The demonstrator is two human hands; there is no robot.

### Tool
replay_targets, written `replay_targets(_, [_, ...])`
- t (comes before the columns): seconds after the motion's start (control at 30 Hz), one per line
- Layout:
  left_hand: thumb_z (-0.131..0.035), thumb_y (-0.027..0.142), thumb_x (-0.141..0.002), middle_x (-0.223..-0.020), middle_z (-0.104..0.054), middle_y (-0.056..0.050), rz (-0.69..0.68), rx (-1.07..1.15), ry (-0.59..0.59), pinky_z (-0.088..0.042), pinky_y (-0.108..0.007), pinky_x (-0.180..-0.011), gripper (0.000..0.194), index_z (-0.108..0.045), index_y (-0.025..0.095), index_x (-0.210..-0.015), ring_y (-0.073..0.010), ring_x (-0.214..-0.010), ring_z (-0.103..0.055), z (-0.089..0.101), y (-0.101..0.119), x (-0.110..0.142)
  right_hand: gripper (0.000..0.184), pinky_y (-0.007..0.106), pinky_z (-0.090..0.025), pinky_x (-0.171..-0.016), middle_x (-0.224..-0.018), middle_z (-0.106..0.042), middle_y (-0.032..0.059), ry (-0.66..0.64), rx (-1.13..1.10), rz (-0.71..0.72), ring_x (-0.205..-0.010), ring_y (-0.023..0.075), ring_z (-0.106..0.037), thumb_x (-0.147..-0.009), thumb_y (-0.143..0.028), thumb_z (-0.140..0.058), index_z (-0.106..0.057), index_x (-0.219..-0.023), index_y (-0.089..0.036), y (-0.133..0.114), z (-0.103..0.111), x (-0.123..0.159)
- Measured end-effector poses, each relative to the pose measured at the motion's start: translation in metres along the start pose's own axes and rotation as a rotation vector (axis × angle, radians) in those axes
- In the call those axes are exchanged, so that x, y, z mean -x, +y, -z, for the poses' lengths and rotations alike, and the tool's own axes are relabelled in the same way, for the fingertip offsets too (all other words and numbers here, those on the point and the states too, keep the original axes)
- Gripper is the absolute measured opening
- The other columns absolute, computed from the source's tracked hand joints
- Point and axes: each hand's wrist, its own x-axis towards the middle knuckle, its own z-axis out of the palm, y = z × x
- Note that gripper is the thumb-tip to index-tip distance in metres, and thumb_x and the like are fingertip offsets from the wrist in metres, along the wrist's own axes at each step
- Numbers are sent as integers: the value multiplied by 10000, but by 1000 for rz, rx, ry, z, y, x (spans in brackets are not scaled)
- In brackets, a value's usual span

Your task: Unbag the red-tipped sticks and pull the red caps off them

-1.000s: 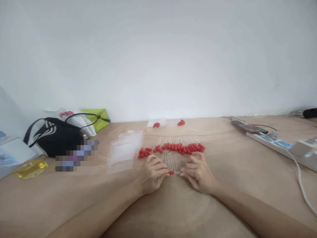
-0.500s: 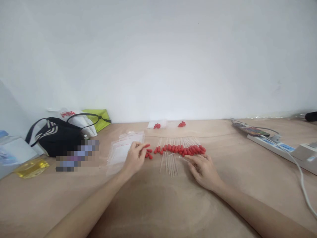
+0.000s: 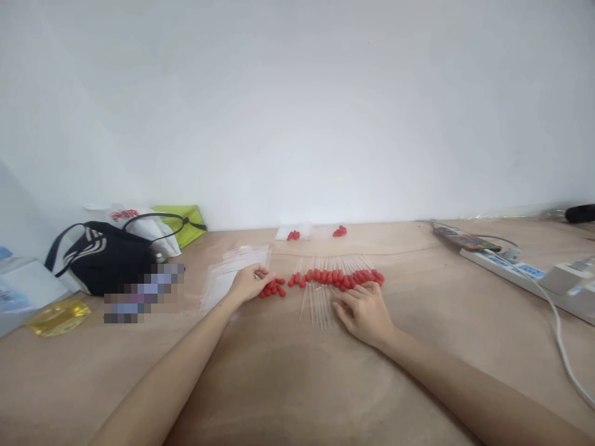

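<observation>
My left hand [image 3: 252,282] is over a small pile of loose red rubber bulbs [image 3: 273,288]. Its fingers are bent together at the pile's upper edge, and what lies between the fingertips is hidden. Right of it runs a row of glass droppers [image 3: 334,277], their red bulbs facing me and clear stems pointing to the wall. Several bare glass tubes [image 3: 318,308] lie in front of that row. My right hand [image 3: 365,311] rests beside these tubes, fingers curled and closed on a thin glass tube, mostly hidden. Clear zip bags [image 3: 227,272] lie fanned beside my left hand.
Two bags with red-bulbed droppers [image 3: 294,235] lie by the wall. At left are a black bag [image 3: 116,257], a yellow pouch [image 3: 60,317] and a green bag [image 3: 186,226]. A power strip [image 3: 502,267] with a phone [image 3: 467,238] and cable stands at right.
My left hand has moved slightly left and lower, uncovering more of the red bulbs. My right hand has shifted a little left, its fingers more curled, by the bare tubes.
</observation>
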Motion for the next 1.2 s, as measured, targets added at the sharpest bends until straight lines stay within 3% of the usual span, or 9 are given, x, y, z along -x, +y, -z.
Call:
replay_targets(0.13, [-436,457,-739,-746,-651,-17,16,-37,27,-390,-237,-604,330,-621,185,-760,-153,-657,-566,4,5,-1,225,349,-227,-752,-609,-618,1,-59,-18,-26,-668,143,-505,-782,-372,-481,-613,-726,-199,-6,3,0])
replay_targets(0.27, [-523,426,-669,-800,-639,-17,-17,-103,5,-383,-282,-692,241,-643,219,-701,-194,-761,-554,2,21,-4,303,344,-241,-736,-619,-622,8,-77,-41,-26,-669,146,-514,-778,-455,-474,-622,-812,-192,-9,6,-3])
replay_targets(0.47, [-594,446,-580,-988,-593,-42,-91,-163,-71,-312,-403,-846,215,-650,239,-562,-288,-1007,-455,-9,44,-9,280,340,-264,-742,-702,-647,11,-30,-95,-73,-686,142,-538,-825,-412,-431,-614,-885,-209,-6,11,-2])
replay_targets(0.6, [-608,397,-552,-900,-622,-51,-88,-166,-104,-329,-408,-825,207,-610,219,-446,-305,-997,-459,-18,47,-13,261,350,-272,-768,-756,-661,32,37,-83,-97,-714,156,-548,-841,-369,-412,-614,-845,-203,4,17,-2])
replay_targets(0.77, [-557,382,-607,-699,-626,-65,-28,-161,-37,-360,-422,-760,255,-586,202,-428,-318,-928,-482,-20,52,-14,235,371,-279,-807,-744,-655,30,48,-100,-124,-732,168,-552,-835,-346,-417,-606,-808,-208,14,20,4])
replay_targets(0.87, [-537,349,-633,-825,-624,-69,-23,-150,68,-342,-443,-801,226,-593,191,-482,-308,-960,-472,-12,56,-2,209,372,-306,-803,-767,-639,29,77,-92,-158,-779,175,-558,-832,-313,-415,-599,-852,-216,19,17,9])
replay_targets(1.0, [-538,220,-618,-846,-598,-67,-351,-77,296,-362,-408,-805,94,-565,170,-543,-233,-858,-526,-8,57,33,294,365,-368,-783,-973,-576,89,144,-71,-94,-924,207,-524,-808,-332,-443,-533,-1053,-198,24,15,12])
replay_targets(1.1, [-509,146,-621,-738,-595,-36,-656,-16,314,-408,-343,-726,42,-542,173,-618,-178,-734,-538,-17,56,62,474,398,-370,-816,-1114,-498,134,140,-47,11,-1016,240,-467,-780,-395,-485,-439,-1198,-177,20,18,12])
replay_targets(1.2, [-496,123,-635,-787,-599,-50,-800,25,345,-427,-320,-722,78,-540,169,-681,-168,-753,-546,-30,56,79,463,439,-306,-875,-1125,-518,110,58,-32,134,-1036,244,-447,-779,-421,-496,-463,-1193,-215,12,21,11])
